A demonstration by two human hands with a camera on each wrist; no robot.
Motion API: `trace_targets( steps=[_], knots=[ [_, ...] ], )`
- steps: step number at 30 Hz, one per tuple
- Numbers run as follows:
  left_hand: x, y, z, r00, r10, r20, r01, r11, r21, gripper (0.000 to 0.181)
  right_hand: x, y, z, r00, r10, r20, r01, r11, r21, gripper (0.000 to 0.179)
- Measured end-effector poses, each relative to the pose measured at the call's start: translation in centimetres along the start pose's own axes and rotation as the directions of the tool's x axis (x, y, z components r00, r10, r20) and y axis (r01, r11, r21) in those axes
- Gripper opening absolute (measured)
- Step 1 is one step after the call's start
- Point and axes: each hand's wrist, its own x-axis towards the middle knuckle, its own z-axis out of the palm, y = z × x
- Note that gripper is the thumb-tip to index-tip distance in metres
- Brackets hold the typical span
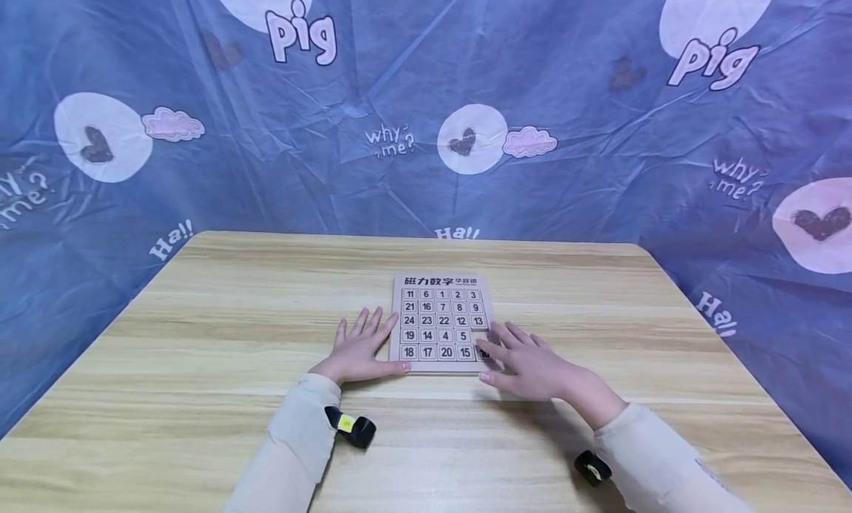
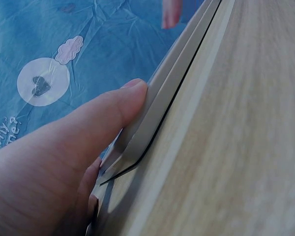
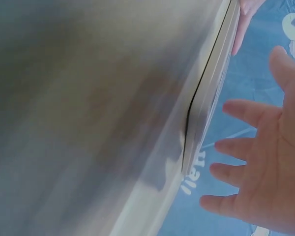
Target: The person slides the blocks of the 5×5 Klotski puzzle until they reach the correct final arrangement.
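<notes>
A flat, pale number slide puzzle lies on the table, its square numbered tiles in rows under a printed title. One slot at the right of the fourth row holds no tile. My left hand touches the puzzle's left side, thumb on the near left corner and fingers spread along the edge. In the left wrist view the thumb presses on the board's rim. Over the lower right corner is my right hand, fingers extended and partly covering the last tile. The right wrist view shows its palm with fingers apart, off the board.
The wood-grain table extends around the puzzle on every side. Behind it hangs a creased blue cloth printed with words and hearts. Black straps with small devices sit at both sleeves.
</notes>
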Motion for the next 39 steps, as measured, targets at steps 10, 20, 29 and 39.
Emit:
trace_targets(
  steps=[10, 20, 29, 39],
  knots=[
    [0.1, -0.1, 0.1, 1.0, 0.01, -0.002, -0.01, 1.0, 0.016, 0.092, 4.5, -3.4, 0.4, 0.997, -0.03, 0.069, 0.036, 0.996, -0.083, 0.061],
    [0.0, 0.0, 0.1, 1.0, 0.009, 0.006, -0.009, 1.0, 0.026, 0.092, 6.8, -5.6, 1.1, 0.993, -0.04, 0.114, 0.055, 0.99, -0.132, 0.063],
    [0.1, -0.1, 0.1, 1.0, 0.014, 0.0, -0.014, 1.0, 0.008, 0.093, 6.6, -5.2, 0.9, 0.992, -0.019, 0.125, 0.035, 0.991, -0.127, 0.061],
    [0.1, -0.3, 0.1, 1.0, 0.009, -0.007, -0.009, 1.0, 0.005, 0.093, 5.7, -4.1, 0.7, 0.993, 0.001, 0.115, 0.015, 0.991, -0.13, 0.058]
  ],
)
